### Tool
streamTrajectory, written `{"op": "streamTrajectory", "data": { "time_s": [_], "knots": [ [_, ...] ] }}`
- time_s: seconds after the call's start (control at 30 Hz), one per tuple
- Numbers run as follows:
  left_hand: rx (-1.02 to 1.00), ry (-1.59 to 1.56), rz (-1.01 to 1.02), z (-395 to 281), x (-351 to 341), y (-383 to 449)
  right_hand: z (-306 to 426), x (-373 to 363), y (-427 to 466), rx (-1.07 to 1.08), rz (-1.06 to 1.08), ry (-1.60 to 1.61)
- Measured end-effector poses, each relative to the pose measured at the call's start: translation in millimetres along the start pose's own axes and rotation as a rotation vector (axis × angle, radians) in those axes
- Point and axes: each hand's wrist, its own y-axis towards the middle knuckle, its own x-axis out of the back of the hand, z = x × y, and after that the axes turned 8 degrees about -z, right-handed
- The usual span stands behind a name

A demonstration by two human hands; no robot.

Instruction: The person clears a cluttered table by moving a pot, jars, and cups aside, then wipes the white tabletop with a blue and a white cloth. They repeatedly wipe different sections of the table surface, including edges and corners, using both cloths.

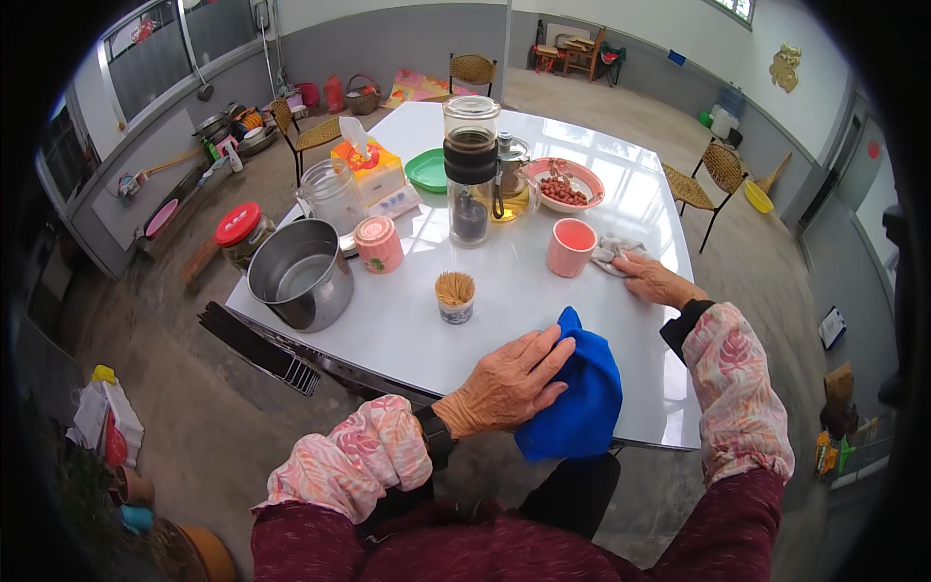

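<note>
On the table's near edge lies a blue cloth, part of it hanging over. My left hand rests across the cloth's left side, palm down, with fingers extended and the thumb apart. Farther right, my right hand has its fingers on a crumpled pale rag, gripping it against the tabletop. Just left of that rag stands a pink cup, upright. A small holder full of toothpicks sits beyond my left hand.
The white table also carries a metal pot, red-lidded jar, glass mug, pink lidded container, tissue pack, green dish, tall glass bottle, glass teapot and bowl of reddish nuts.
</note>
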Motion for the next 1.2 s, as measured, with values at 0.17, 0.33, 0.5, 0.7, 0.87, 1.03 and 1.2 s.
{"op": "streamTrajectory", "data": {
  "time_s": [0.17,0.33,0.5,0.7,0.87,1.03,1.2],
  "knots": [
    [0.146,0.117,-0.163,21.0,38.0,29.4,35.8,3.2,-100.9,0.007,0.028,0.091],
    [0.717,-0.068,-0.240,109.9,72.9,95.6,51.5,-13.3,-165.6,0.103,-0.073,0.092],
    [1.108,-0.348,-0.134,157.2,72.3,132.3,72.4,-36.4,-206.4,0.102,-0.303,-0.029],
    [0.983,-0.299,-0.191,176.2,39.9,137.8,87.9,-52.6,-217.1,0.053,-0.497,-0.120],
    [0.926,-0.141,-0.167,191.6,34.0,135.1,86.8,-50.5,-215.2,0.053,-0.532,-0.067],
    [0.898,0.002,-0.198,190.7,35.9,134.9,85.9,-52.1,-214.9,0.049,-0.548,-0.044],
    [0.935,0.060,-0.204,180.5,52.0,139.6,84.7,-55.3,-214.9,0.043,-0.558,-0.056]
  ]
}}
